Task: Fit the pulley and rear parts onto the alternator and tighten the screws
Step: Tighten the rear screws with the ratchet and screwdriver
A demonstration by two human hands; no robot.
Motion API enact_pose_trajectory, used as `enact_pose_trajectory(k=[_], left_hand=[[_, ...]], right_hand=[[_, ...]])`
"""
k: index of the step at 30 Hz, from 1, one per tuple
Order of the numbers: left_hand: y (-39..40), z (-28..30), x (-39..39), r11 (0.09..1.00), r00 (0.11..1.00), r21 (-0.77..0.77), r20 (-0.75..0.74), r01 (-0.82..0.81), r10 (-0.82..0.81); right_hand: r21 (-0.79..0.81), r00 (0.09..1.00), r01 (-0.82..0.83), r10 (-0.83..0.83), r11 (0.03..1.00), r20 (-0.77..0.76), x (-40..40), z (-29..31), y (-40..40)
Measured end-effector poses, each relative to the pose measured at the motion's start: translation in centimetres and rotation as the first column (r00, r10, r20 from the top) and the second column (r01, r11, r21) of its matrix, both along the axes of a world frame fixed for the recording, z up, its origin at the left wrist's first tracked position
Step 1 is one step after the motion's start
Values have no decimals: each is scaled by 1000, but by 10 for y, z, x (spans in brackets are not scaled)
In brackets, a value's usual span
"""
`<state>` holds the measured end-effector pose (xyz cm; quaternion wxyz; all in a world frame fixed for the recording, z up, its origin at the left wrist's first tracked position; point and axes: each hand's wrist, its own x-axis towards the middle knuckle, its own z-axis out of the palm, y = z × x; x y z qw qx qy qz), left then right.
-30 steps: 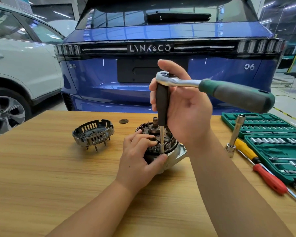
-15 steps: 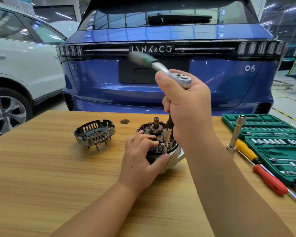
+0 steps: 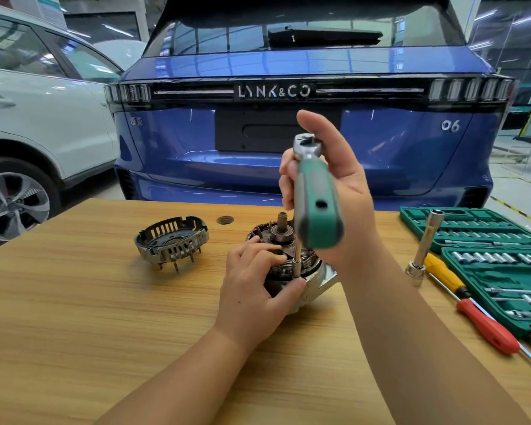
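The alternator (image 3: 318,279) stands on the wooden table (image 3: 74,317) with its shaft pointing up and its windings exposed. My left hand (image 3: 252,289) grips its near side, fingers curled over the windings and thumb by the socket tip. My right hand (image 3: 337,191) holds the head of a ratchet wrench (image 3: 316,191) whose green handle points toward me. Its extension runs straight down to a screw on the alternator's rim. The slotted rear cover (image 3: 172,240) lies apart to the left, pins down.
A green socket set case (image 3: 500,265) lies open at the right edge, with a yellow-and-red screwdriver (image 3: 469,305) and an upright socket extension (image 3: 425,243) beside it. A small round disc (image 3: 225,220) sits at the table's far edge. A blue car's rear stands just beyond.
The ratchet handle has swung round, from pointing right, to up-left, to now pointing toward me. My left hand has stayed on the alternator.
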<state>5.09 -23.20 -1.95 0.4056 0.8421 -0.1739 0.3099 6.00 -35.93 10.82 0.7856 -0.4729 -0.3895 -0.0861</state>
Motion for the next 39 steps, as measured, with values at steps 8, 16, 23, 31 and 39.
enact_pose_trajectory(k=[8, 16, 23, 31, 39], left_hand=[[-1, 1, -3, 1000, 1000, 13, -7, -4, 5], [-1, 1, -1, 999, 1000, 34, -4, -19, 19], [1, 1, -3, 1000, 998, 11, -56, 0, 0], [0, 2, -2, 1000, 999, 21, -48, -6, 7], [0, -1, 0, 1000, 1000, 18, -5, -10, 10]], right_hand=[[-20, 969, 198, -199, 980, -147, -7, 6, 2], [-57, 970, 203, -209, 977, -128, -7, 9, -3], [-45, 977, 184, -177, 982, 116, -6, 0, 11], [-39, 976, 206, -208, 978, -64, -12, 4, 6], [0, 971, 190, -188, 982, -144, -10, 7, -4]])
